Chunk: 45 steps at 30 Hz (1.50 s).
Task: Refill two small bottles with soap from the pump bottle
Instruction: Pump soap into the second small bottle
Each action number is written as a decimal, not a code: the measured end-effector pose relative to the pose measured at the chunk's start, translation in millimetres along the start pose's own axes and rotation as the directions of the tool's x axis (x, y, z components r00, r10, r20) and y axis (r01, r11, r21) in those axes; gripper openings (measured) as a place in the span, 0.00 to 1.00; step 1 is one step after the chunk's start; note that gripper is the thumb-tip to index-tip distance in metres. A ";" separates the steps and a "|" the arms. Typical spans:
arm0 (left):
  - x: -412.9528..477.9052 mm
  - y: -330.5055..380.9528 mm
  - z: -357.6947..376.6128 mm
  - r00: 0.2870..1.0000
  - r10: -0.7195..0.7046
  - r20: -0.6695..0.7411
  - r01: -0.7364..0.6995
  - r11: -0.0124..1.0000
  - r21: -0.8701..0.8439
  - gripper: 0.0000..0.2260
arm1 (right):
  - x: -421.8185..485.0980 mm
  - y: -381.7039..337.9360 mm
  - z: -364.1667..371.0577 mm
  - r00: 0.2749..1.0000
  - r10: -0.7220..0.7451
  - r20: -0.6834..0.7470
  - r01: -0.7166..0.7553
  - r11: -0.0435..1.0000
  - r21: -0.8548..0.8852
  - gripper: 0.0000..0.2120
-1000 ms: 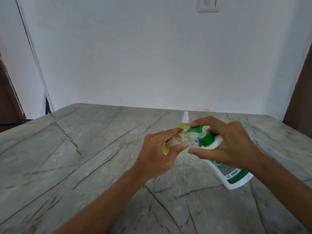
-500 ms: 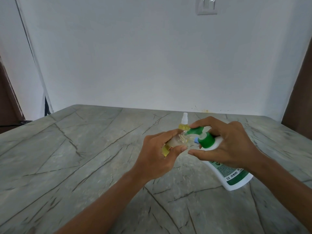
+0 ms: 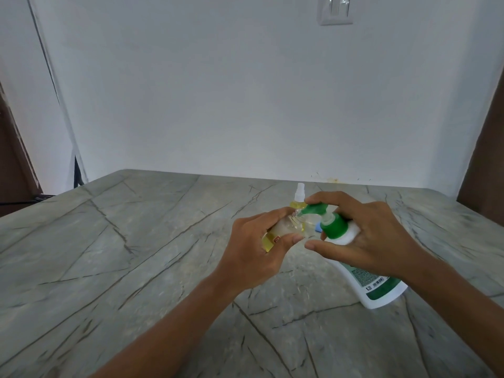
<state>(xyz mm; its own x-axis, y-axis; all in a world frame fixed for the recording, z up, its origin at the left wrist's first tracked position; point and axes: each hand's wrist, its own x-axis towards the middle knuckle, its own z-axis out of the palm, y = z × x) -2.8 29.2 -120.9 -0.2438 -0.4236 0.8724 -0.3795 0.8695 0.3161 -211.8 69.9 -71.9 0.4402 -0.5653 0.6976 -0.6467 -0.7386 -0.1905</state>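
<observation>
Left hand [image 3: 251,252] grip clamping small clear yellow-labelled bottle [image 3: 283,227]; right hand [image 3: 376,236] grip wrapping white green-topped pump bottle [image 3: 334,227], forefinger pressing. Advising: spout seated in mouth, slow strokes.

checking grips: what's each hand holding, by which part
Left hand: small bottle, round its body. Right hand: pump bottle, at its neck, forefinger on the pump head.

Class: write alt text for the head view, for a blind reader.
A left hand holds a small clear bottle at the green nozzle of a white pump bottle, gripped by the right hand. A second small bottle stands behind on the table.
</observation>
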 end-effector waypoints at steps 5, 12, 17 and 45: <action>0.3 -0.3 -0.1 1.000 -0.004 0.000 0.004 1.000 -0.013 0.25 | 3.0 -4.0 -2.1 1.000 -0.006 -0.015 0.006 1.000 0.027 0.27; -1.4 2.3 0.5 1.000 0.015 0.012 -0.015 1.000 0.009 0.22 | 2.4 -1.9 0.1 0.998 0.004 -0.065 -0.001 0.999 0.054 0.24; -0.6 0.6 0.5 1.000 0.014 0.002 -0.014 1.000 0.011 0.23 | 2.3 -2.8 0.3 0.999 0.015 -0.036 -0.015 1.000 0.015 0.25; -0.1 0.6 -0.3 1.000 -0.028 -0.007 0.028 1.000 -0.009 0.23 | -0.6 4.1 3.0 1.000 -0.029 -0.010 0.028 0.997 -0.066 0.29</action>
<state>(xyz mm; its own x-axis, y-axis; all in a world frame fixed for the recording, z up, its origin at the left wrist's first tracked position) -2.8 29.9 -120.6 -0.2264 -0.4459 0.8660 -0.3783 0.8595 0.3437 -212.8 66.1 -75.2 0.4523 -0.5404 0.7095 -0.6740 -0.7281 -0.1249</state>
